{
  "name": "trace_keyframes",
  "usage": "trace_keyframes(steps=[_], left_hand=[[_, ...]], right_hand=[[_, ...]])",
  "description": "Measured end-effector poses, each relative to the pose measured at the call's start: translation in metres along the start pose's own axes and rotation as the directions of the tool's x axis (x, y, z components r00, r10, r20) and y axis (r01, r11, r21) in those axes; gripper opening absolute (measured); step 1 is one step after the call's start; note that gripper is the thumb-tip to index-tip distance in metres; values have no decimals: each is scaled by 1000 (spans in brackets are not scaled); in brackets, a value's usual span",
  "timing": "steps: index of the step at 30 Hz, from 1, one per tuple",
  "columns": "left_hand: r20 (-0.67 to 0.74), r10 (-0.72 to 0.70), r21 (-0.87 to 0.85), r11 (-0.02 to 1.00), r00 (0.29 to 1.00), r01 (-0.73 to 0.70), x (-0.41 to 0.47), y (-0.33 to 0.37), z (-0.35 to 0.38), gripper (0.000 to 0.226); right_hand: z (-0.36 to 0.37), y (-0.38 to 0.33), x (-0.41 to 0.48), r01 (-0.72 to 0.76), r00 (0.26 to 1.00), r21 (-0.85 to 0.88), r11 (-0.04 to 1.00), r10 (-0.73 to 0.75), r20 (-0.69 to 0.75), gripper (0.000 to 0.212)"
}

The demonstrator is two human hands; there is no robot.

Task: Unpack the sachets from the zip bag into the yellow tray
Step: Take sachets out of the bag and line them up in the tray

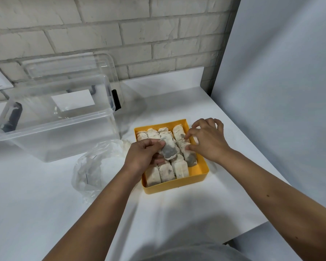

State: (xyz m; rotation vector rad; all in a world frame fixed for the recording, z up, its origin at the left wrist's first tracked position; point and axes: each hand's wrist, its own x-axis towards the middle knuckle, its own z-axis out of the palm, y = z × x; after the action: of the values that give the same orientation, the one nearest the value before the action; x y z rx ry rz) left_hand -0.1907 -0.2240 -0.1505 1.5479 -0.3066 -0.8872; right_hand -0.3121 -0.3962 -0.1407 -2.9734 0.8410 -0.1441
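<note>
A yellow tray sits on the white table, filled with several pale sachets standing in rows. My left hand is over the tray's left side and grips one sachet with dark contents, tilted above the others. My right hand is at the tray's right rim, its fingertips pinching another sachet in the right row. The clear zip bag lies crumpled and open on the table left of the tray, partly behind my left forearm.
A clear plastic storage box with black latches stands at the left, its lid leaning on the brick wall behind. A white panel rises along the right. The table's right edge runs diagonally near my right forearm.
</note>
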Motion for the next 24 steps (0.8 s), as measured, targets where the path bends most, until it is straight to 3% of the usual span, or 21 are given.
trace_keyframes(steps=[2,5,17,24], left_hand=[[12,-1,-17,1000,1000,1,0,0,3,15],[24,5,-1,1000,1000,-5,1,0,7,18],[20,45,-27,999,999,-45,-2,0,7,29],[34,65,-41,997,997,-63,-2,1,9,20]], right_hand=[[-7,-3,1,15,993,274,962,18,-119,20],[-16,-15,0,51,994,658,752,22,-103,15],[-21,-24,0,78,995,704,706,-96,-14,10],[-22,-27,-3,49,987,673,738,-138,79,23]])
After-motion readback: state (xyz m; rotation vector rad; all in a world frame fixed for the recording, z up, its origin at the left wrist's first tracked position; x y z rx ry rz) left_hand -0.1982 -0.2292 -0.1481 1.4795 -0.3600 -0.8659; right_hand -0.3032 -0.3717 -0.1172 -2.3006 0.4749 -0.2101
